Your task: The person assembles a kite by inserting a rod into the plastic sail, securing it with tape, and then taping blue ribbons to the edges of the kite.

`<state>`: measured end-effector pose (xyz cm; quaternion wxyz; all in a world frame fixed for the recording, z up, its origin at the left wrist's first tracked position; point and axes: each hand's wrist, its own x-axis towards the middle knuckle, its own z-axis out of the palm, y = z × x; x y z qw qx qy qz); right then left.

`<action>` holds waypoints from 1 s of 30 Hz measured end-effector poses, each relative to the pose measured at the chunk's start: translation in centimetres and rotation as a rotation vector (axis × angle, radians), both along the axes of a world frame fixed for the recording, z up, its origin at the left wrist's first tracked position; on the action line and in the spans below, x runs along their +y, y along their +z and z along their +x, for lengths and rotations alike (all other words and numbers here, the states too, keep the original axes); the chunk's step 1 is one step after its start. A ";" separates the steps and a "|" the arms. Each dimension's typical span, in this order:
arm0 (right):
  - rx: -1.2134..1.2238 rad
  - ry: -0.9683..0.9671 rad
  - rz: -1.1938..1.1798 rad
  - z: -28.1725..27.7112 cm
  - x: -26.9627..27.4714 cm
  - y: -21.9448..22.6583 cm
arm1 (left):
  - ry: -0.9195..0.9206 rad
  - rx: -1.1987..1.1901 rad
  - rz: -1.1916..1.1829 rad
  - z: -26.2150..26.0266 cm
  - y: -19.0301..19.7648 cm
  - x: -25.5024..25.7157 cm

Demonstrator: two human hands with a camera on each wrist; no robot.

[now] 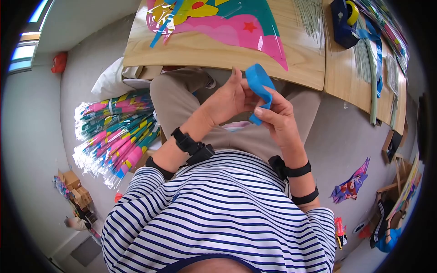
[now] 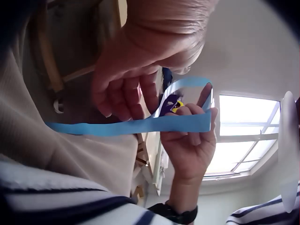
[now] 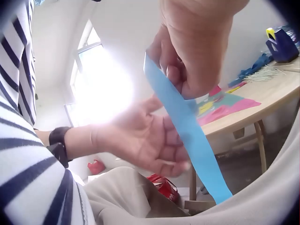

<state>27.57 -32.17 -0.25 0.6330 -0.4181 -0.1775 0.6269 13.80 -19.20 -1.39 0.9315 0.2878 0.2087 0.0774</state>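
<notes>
A bright blue ribbon [image 1: 257, 82] curls up in a loop between the two hands, above the lap. My right hand [image 1: 281, 116] pinches it between thumb and fingers, and a short end sticks out below the thumb. In the left wrist view, the ribbon [image 2: 126, 127] runs from the right hand [image 2: 187, 152] down toward the trousers. My left hand [image 1: 226, 99] is beside the loop, thumb raised. Its palm is spread and its fingers lie loosely bent behind the ribbon [image 3: 192, 136] in the right wrist view, with no grip on it.
On the wooden table [image 1: 205, 50] lies a pink, green and yellow plastic sheet [image 1: 218, 27] with blue strips on it. A tape dispenser [image 1: 344, 25], thin sticks [image 1: 310, 18] and more blue ribbon [image 1: 378, 43] are at the right. Bundled colourful sheets [image 1: 118, 132] stand at the left.
</notes>
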 end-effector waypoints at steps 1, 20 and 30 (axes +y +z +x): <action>-0.021 0.013 -0.020 -0.1 0.0 0.3 | 0.069 -0.056 -0.092 0.3 0.2 0.5; -0.154 -0.272 -0.064 1.2 1.7 0.0 | 0.246 0.508 1.449 2.2 2.6 -0.7; -0.058 -0.327 -0.093 0.4 1.6 -0.2 | 0.291 0.490 1.605 2.2 1.0 -1.3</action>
